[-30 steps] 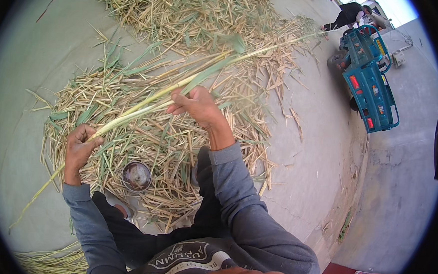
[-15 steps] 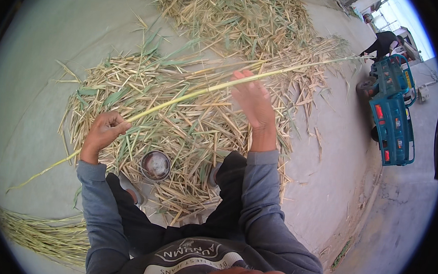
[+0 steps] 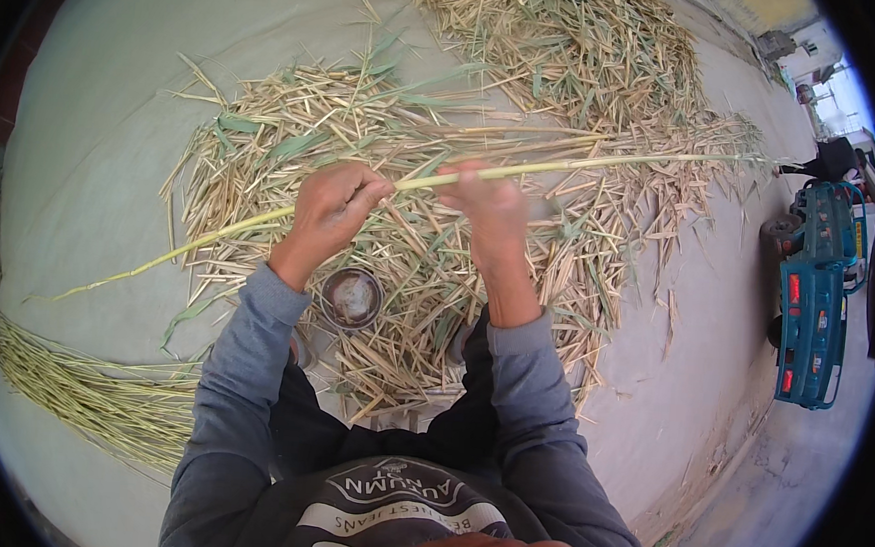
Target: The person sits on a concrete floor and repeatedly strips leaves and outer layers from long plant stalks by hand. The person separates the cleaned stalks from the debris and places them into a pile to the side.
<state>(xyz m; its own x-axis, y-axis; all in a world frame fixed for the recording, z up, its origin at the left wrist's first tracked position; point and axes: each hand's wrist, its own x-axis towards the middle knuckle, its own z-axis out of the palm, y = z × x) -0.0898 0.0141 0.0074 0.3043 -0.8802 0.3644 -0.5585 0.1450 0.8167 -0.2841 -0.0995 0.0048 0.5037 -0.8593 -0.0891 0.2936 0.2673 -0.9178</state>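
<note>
A long yellow-green stalk (image 3: 418, 182) spans a pale concrete yard (image 3: 114, 153), held aloft above a litter of dry husks and leaves (image 3: 410, 232). The left hand (image 3: 333, 212) has it pinched between thumb and bent fingers, near the middle of its length. The right hand (image 3: 487, 201), blurred, lies against the stalk just to the right; from where I stand I cannot tell whether its fingers are closed around it or merely touching.

The stalk looks light and springy, stiff through its thicker middle and limp toward the thin, slightly kinked left end. Its smooth skin may slip a little between dry fingers, and a sharp bend would likely crease it. The thick middle seems the surest place to hold, the slender tip the frailest.

Below, straw-coloured strips, flat and brittle-looking, mix with soft grey-green blades; a second, looser heap (image 3: 581, 52) spreads on the far side. A round bowl (image 3: 349, 325) with a dark rim sits among the near litter. At near left, a sheaf of slim green-yellow stems (image 3: 90, 383) fans across the floor. On the far right stands a blue metal cart (image 3: 815, 297), a person in dark clothing (image 3: 835, 159) just beyond it.
</note>
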